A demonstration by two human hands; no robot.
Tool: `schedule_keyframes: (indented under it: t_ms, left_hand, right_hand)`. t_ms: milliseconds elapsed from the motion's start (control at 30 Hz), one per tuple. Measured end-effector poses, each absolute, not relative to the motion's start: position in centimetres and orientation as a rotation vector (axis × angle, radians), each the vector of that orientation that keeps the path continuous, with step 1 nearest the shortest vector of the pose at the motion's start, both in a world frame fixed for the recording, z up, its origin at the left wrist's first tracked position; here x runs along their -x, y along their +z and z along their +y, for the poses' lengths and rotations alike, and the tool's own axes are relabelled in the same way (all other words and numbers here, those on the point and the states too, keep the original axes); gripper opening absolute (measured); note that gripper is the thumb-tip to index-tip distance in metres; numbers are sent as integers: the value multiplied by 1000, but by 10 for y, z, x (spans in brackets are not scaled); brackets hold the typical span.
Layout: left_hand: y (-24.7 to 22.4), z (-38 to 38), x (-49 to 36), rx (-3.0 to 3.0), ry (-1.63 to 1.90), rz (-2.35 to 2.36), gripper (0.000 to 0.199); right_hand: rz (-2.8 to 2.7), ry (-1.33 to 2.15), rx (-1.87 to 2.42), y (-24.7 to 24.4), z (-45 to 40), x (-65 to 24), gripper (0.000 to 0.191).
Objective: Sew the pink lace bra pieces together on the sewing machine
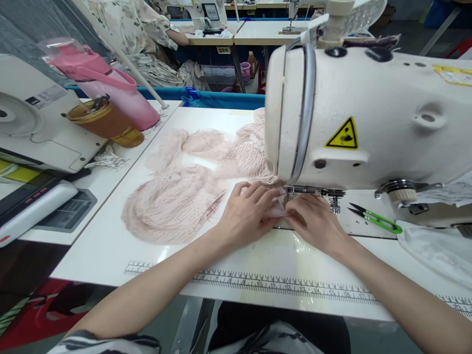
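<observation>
Pale pink lace fabric lies bunched across the white table and runs up to the needle area of the sewing machine. My left hand rests on the fabric's edge just left of the presser foot, fingers bent and thumb tucked in, pinching the cloth. Close by on the right, my right hand has thumb and fingertips together on the same edge, in front of the presser foot. The machine head partly hides the needle and the right fingertips.
Green-handled thread snips lie on the machine bed at right, near white cloth. A printed ruler strip runs along the front edge. A pink bottle and brown cup stand at left. A person's arm shows behind.
</observation>
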State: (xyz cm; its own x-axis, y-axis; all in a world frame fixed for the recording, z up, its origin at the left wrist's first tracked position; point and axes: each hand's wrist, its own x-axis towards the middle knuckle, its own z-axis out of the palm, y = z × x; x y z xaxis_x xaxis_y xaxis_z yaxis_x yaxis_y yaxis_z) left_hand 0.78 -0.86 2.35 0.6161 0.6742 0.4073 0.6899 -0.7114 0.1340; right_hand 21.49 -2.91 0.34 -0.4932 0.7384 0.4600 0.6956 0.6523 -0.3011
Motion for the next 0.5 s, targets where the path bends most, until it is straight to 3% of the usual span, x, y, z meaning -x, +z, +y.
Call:
schedule_keyframes:
  t_ms: [100, 500]
  left_hand:
    - [23, -9, -5, 2881, -712, -1116, 4]
    - [27, -10, -6, 2613, -807, -598, 26]
  right_hand:
    - [-2332, 191, 1090, 3, -33, -216, 9]
    - [-2337, -21, 755, 16, -41, -212, 12]
